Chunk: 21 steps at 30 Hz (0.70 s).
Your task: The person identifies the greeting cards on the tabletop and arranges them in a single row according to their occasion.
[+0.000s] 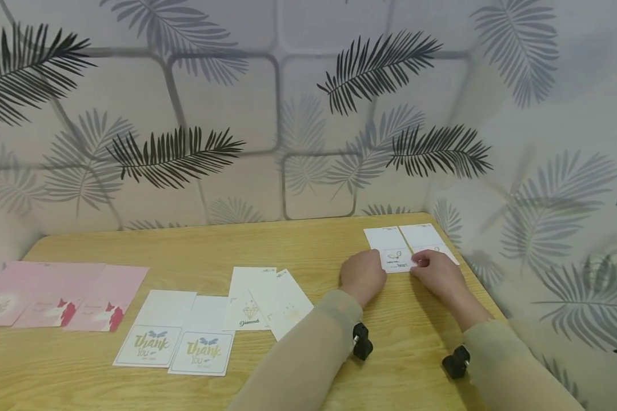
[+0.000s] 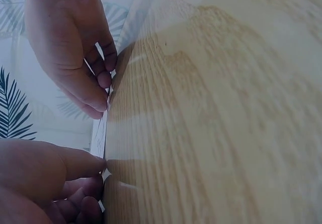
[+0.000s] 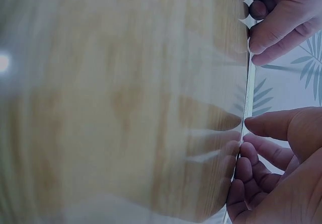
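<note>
A white greeting card (image 1: 397, 261) with a small drawing and lettering on its lower half lies at the far right of the table. My left hand (image 1: 363, 277) pinches its left edge low down, fingers curled. At the card's lower right side, my right hand (image 1: 440, 276) holds the edge between thumb and fingers. In the left wrist view the card (image 2: 99, 134) shows as a thin pale strip between both hands, close to the tabletop. A second white card (image 1: 425, 235) lies directly to its right, partly covered by my right hand.
Further left on the wooden table (image 1: 308, 394) lie two overlapping white cards with a diamond print (image 1: 250, 313), two "Thank you" cards (image 1: 149, 345) and several pink cards (image 1: 95, 297). A leaf-patterned wall (image 1: 308, 114) stands behind the table and along its right edge.
</note>
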{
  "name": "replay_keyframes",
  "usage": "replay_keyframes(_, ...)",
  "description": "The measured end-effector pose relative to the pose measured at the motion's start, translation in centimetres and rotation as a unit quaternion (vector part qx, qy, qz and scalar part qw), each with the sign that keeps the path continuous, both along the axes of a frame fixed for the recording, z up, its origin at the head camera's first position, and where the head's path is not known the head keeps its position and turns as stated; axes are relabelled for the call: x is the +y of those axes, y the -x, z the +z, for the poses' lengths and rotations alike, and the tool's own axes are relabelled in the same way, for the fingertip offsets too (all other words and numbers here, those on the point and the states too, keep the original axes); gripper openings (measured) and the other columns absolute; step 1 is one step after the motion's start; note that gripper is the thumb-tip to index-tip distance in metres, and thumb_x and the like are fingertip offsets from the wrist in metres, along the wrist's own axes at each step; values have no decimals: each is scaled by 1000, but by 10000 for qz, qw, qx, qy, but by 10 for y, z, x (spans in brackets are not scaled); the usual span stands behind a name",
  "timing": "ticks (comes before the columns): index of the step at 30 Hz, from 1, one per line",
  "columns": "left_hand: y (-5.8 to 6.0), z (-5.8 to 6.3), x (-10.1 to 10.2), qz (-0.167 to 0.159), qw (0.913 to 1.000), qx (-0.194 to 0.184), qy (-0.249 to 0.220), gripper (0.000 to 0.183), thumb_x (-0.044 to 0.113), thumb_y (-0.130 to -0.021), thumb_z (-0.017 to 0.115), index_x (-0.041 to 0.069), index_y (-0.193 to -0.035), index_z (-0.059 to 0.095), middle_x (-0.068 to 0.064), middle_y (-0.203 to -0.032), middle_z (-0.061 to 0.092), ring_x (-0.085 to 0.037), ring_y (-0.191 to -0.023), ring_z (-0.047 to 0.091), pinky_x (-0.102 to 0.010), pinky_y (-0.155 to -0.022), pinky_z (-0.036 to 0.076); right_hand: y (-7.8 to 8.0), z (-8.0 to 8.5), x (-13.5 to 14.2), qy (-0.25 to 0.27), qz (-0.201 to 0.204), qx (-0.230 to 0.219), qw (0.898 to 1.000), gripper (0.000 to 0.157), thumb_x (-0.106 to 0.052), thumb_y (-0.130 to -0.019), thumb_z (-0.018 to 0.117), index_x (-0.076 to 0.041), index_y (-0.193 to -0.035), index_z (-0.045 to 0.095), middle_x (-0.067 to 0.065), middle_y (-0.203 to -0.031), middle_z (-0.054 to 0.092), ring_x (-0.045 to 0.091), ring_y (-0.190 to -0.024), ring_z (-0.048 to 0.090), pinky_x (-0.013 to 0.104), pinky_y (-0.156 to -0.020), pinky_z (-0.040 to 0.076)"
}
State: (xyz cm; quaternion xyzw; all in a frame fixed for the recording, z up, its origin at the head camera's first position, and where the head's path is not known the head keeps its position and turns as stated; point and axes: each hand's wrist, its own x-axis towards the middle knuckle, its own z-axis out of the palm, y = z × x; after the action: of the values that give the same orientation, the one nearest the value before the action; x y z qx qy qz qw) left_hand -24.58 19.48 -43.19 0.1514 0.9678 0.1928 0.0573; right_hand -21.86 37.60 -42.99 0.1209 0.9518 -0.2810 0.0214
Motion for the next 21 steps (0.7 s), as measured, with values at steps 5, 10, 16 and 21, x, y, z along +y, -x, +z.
replay_keyframes(5, 1, -3, 0, -17, 9999, 85, 57, 14, 21, -107, 71, 13, -116, 78, 0, -103, 78, -16, -89, 72, -35, -78, 59, -1, 1, -2, 7, 28, -20, 10000, 37, -13, -102, 70, 8, -132, 69, 25, -121, 71, 39, -107, 62, 57, -101, 48)
replay_keyframes(10, 3, -5, 1, -20, 9999, 55, 88, 14, 23, -107, 71, 14, -116, 78, 1, -103, 78, -17, -89, 72, -35, -78, 59, -1, 2, -2, 39, 78, -24, 10000, 38, -14, -102, 70, 8, -133, 69, 26, -124, 70, 40, -111, 63, 58, -103, 48)
replay_keyframes(16, 2, -4, 1, -44, 9998, 67, 171, 14, 24, -107, 72, 15, -115, 79, 1, -103, 78, -16, -88, 72, -35, -77, 59, -3, 5, -3, 43, 116, 2, 9999, 39, -14, -101, 69, 9, -132, 69, 27, -124, 71, 41, -112, 64, 59, -103, 48)
replay_keyframes(21, 2, -4, 1, -44, 9998, 85, 180, 14, 25, -107, 73, 15, -115, 79, 1, -103, 78, -16, -89, 73, -35, -77, 59, -4, 7, -5, 58, 108, 3, 9999, 38, -13, -101, 69, 9, -132, 69, 27, -124, 70, 41, -112, 63, 59, -104, 48)
